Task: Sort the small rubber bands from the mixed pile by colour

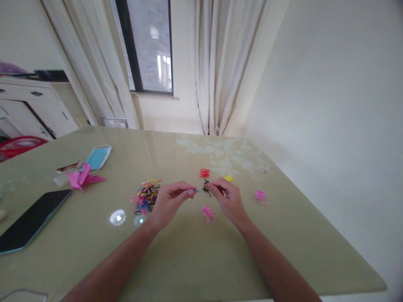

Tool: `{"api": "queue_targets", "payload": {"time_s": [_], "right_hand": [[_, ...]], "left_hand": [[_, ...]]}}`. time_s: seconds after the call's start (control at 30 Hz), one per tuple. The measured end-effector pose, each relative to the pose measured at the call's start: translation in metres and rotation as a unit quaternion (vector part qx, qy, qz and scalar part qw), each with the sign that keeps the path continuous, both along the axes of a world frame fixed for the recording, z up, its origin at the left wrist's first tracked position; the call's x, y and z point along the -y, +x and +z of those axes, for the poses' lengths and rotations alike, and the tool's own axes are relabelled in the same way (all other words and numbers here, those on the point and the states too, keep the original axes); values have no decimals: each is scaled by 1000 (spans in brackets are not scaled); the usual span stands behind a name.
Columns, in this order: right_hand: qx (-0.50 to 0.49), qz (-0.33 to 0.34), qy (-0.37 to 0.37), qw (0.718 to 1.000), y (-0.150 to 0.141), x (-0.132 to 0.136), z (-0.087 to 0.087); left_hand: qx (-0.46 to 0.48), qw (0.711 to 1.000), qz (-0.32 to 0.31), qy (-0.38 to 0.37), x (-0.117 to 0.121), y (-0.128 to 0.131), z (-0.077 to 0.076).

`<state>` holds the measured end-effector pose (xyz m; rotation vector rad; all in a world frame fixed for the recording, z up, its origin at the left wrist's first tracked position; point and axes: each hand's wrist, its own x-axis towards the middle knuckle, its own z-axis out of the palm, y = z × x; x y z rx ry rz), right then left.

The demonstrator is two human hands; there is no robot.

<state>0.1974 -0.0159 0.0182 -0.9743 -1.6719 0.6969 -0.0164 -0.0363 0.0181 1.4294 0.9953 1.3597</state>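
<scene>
Between thumb and forefinger, my left hand (168, 201) pinches a small blue rubber band (197, 191); only its tip shows. My right hand (229, 199) is closed in a pinch beside a little pile of black rubber bands (206, 192), and whether a band is between its fingertips I cannot make out. Partly behind my left hand lies a mixed heap of coloured rubber bands (145, 196). Around the black pile are red bands (204, 173) farther back, yellow bands (228, 178) behind my right hand, and pink bands (208, 213) nearer me.
A pink curled piece (260, 195) lies to the right on the glossy table (189, 260). At left are a dark phone or tablet (34, 216), a pink folded paper bird (83, 178) and a blue face mask (98, 157). A wall (346, 126) runs along the right.
</scene>
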Motion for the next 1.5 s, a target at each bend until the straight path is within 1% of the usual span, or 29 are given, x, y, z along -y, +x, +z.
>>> {"api": "queue_targets", "payload": {"time_s": [0.17,0.23,0.3,0.37,0.43,0.47,0.53,0.63,0.73,0.8,0.87,0.9,0.97,1.03,1.07,1.13,1.17,1.23,1.33,1.4,1.5], "right_hand": [[-44,-58,-14,997,17,-17,-4],[-74,-93,-24,993,26,-27,-6],[-110,-134,-33,984,36,-37,-8],[-140,-175,-38,974,44,-45,-10],[-157,-202,-44,966,50,-52,-14],[-161,-210,-48,963,52,-54,-15],[-166,-219,-53,960,55,-57,-18],[-171,-226,-56,957,55,-58,-21],[-174,-226,-62,957,54,-57,-21],[-176,-221,-66,957,52,-56,-21],[-177,-213,-68,958,48,-54,-21],[-177,-207,-69,960,45,-52,-20],[-174,-187,-72,964,38,-47,-17],[-165,-161,-73,970,30,-40,-13],[-158,-147,-71,974,26,-36,-11],[-141,-125,-65,980,19,-27,-6],[-135,-116,-62,982,16,-23,-4],[-128,-103,-60,985,11,-16,-1],[-126,-93,-63,986,9,-10,1],[-125,-87,-68,986,9,-8,1],[-126,-82,-78,986,9,-7,0]], "left_hand": [[22,999,-4,39,0,6,0],[-21,998,-16,64,-2,15,0],[-108,989,-39,89,-6,29,0],[-212,968,-68,116,-12,47,-1],[-305,938,-90,140,-21,68,-5],[-342,923,-94,149,-25,79,-8],[-407,895,-81,165,-34,98,-15],[-451,873,-65,177,-42,118,-26],[-469,862,-62,182,-44,121,-31],[-480,856,-53,181,-45,108,-30],[-494,851,-33,177,-48,81,-25],[-498,850,-14,173,-51,62,-22],[-512,842,48,165,-56,19,-16],[-513,841,110,133,-59,-24,-12],[-515,840,129,109,-60,-42,-11],[-518,843,134,58,-58,-69,-11],[-524,842,123,43,-56,-78,-11],[-540,835,100,19,-51,-84,-13],[-565,821,82,11,-44,-81,-14],[-572,816,76,13,-42,-78,-14],[-560,825,77,12,-42,-75,-12]]}}
